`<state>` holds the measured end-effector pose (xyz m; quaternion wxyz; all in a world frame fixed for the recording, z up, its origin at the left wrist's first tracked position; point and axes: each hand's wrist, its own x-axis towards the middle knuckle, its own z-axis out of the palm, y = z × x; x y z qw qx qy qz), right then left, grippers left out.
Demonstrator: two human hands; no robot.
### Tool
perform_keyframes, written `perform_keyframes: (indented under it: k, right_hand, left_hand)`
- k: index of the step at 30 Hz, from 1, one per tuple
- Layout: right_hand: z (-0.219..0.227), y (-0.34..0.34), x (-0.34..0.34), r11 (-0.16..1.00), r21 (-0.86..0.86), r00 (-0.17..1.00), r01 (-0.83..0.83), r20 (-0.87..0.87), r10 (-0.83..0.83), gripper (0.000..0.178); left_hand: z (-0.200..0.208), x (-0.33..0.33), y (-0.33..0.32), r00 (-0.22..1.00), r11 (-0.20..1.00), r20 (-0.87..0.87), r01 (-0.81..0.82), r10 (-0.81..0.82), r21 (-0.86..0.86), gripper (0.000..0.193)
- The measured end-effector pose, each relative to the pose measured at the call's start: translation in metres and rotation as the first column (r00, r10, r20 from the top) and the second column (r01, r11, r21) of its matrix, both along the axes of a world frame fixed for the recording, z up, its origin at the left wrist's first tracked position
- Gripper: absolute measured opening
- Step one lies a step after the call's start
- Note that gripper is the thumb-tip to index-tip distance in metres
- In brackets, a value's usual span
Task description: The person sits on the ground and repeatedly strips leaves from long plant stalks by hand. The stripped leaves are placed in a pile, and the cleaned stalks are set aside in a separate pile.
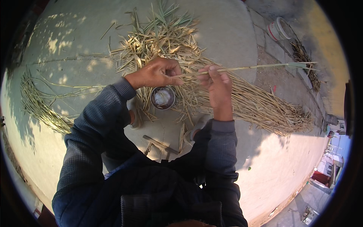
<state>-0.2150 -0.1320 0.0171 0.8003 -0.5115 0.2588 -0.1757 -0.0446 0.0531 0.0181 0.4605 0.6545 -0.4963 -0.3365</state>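
A long thin reed stalk (253,67) stretches rightward from my hands, with pale green leaf blades at its far right end. My left hand (159,72) pinches its near end between thumb and fingers, above the husk pile. Farther along the stalk, my right hand (217,85) is closed round it, thumb uppermost. Below my left hand, a small dark round bowl (173,99) holds something white that I cannot make out. A thick bundle of straw-coloured stalks (264,108) lies on the ground, running out to the right beneath my right hand.
Dry husks and leaves (155,45) are heaped ahead of me. Greener stalks (41,104) lie at the left. A small wooden stool (160,144) stands between my legs. A white bucket (278,30) and dark dry stalks (304,60) are at the far right.
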Motion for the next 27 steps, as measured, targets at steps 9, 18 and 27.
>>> perform_keyframes:
  k: [9, 18, 27]
  right_hand:
    - [-0.005, 0.002, 0.000, 0.999, 0.025, 0.999, 0.026, 0.040, -0.027, 0.027]
    - [-0.010, 0.009, 0.005, 0.997, 0.075, 0.999, 0.034, 0.018, -0.036, 0.029]
    - [-0.005, -0.022, -0.005, 0.980, -0.130, 0.969, 0.153, -0.173, -0.175, 0.026]
  left_hand:
    - [-0.008, 0.027, -0.003, 0.824, 0.867, -0.366, -0.492, 0.433, -0.080, 0.019]
    - [-0.010, 0.005, -0.004, 0.839, 0.948, 0.472, -0.147, 0.270, -0.282, 0.028]
    - [-0.029, 0.013, 0.006, 0.874, 0.995, 0.477, -0.102, 0.091, -0.002, 0.020]
